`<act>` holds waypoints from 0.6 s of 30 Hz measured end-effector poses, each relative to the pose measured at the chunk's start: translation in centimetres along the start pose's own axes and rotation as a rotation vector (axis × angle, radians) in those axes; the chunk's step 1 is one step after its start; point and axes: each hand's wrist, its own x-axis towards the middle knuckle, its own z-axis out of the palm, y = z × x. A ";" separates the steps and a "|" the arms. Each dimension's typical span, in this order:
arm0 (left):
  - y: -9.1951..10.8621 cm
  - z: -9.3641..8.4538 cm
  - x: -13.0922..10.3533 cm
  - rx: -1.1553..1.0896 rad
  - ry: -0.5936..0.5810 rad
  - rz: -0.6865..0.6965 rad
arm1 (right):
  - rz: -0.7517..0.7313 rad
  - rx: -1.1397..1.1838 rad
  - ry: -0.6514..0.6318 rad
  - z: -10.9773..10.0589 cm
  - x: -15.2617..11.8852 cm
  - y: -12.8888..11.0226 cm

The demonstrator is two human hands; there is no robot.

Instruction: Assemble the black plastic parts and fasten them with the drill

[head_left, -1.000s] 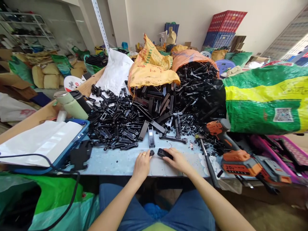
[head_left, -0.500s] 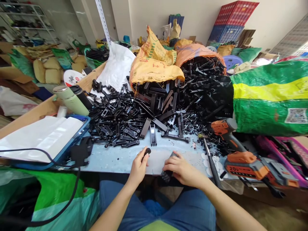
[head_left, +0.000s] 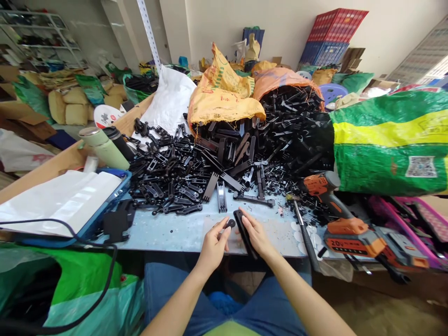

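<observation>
Near the table's front edge, my left hand (head_left: 214, 243) pinches a small black part with a round, holed end (head_left: 230, 223). Most of that part is hidden by my fingers. Just to its right, my right hand (head_left: 256, 232) is closed on a long black plastic bar (head_left: 245, 233), which stands tilted and reaches past the table edge. The two parts are close together, with a narrow gap between them. Beyond my hands lie slotted black plastic bars (head_left: 221, 197) and a heap of black link arms (head_left: 175, 177).
An orange cordless drill (head_left: 345, 224) and a hammer (head_left: 304, 233) lie on the right. Black parts spill from a yellow sack (head_left: 224, 105) and an orange sack (head_left: 280, 80) at the back. On the left are a blue tray (head_left: 122, 186) and a green bottle (head_left: 105, 148).
My left hand has moved right with its small part, towards my right hand. The bar in my right hand has turned, so its long side now shows.
</observation>
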 end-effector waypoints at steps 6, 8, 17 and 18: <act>0.8 -0.6 0.5 0.188 0.103 0.265 | -0.160 0.147 -0.199 -0.1 -1.5 -2.1; 1.3 -1.6 1.1 0.224 0.158 0.297 | -0.316 0.009 -0.334 0.0 -2.2 -2.4; 3.1 -2.4 1.0 0.228 -0.002 0.382 | 0.040 0.345 0.048 0.6 -1.1 -2.5; 3.1 -2.2 0.7 0.231 -0.006 0.389 | 0.008 0.334 0.010 0.2 -0.9 -2.5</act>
